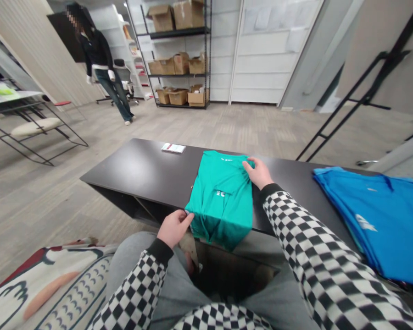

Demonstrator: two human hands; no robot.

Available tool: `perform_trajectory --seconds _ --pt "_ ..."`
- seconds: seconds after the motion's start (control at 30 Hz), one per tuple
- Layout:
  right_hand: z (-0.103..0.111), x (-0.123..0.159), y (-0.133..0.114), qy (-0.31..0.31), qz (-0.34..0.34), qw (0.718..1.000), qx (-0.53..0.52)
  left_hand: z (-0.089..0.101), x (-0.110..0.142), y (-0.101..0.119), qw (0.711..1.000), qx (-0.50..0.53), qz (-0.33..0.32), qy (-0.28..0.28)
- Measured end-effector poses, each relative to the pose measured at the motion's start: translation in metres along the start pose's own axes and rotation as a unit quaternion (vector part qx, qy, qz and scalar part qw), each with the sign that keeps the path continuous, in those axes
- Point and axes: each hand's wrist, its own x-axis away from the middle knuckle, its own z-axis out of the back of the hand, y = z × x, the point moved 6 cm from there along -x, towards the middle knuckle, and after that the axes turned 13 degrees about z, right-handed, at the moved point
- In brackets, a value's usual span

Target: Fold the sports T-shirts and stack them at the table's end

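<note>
A green T-shirt (223, 188), partly folded, lies across the dark table, with its lower part hanging over the near edge. Small white lettering shows on it. At its lower left edge, my left hand (175, 228) pinches the fabric between thumb and fingers. My right hand (258, 172) is at the upper right corner of the shirt, thumb and forefinger closed on the cloth near the collar. Several folded blue shirts (382, 215) are stacked to the right of my right arm, the top one with a white print.
The low black table (124, 167) bears a phone-like flat object (173, 148) near its far edge. Shelving (179, 33) with cardboard boxes stands behind. A person (101, 57) is on the far left. A patterned cloth (62, 284) lies beside my left leg.
</note>
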Motion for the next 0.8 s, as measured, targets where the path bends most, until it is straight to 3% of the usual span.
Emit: perform_trajectory --seconds 0.27,0.33,0.4,0.5,0.63,0.7,0.8 --pt "0.009 0.002 -0.007 0.115 0.083 0.989 -0.034 -0.009 -0.012 -0.014 0.992 0.123 0.004 -0.019" --pt "0.015 0.004 -0.021 0.136 0.133 0.982 -0.014 -0.018 -0.014 -0.016 0.974 0.218 0.037 -0.039" --pt "0.021 0.015 -0.052 0.141 0.205 0.969 0.004 -0.028 -0.015 -0.016 0.939 0.333 0.059 -0.058" --pt "0.017 0.057 -0.126 0.061 0.325 0.944 -0.014 -0.037 -0.017 -0.01 0.882 0.461 0.07 -0.072" --pt "-0.02 0.145 -0.227 -0.192 0.475 0.858 -0.02 -0.041 -0.021 -0.006 0.856 0.506 0.087 -0.066" --pt "-0.033 0.172 -0.248 -0.232 0.499 0.835 0.011 -0.042 -0.023 -0.008 0.859 0.498 0.108 -0.057" --pt "-0.038 0.179 -0.242 -0.239 0.484 0.839 0.071 -0.043 -0.023 -0.01 0.863 0.487 0.119 -0.054"
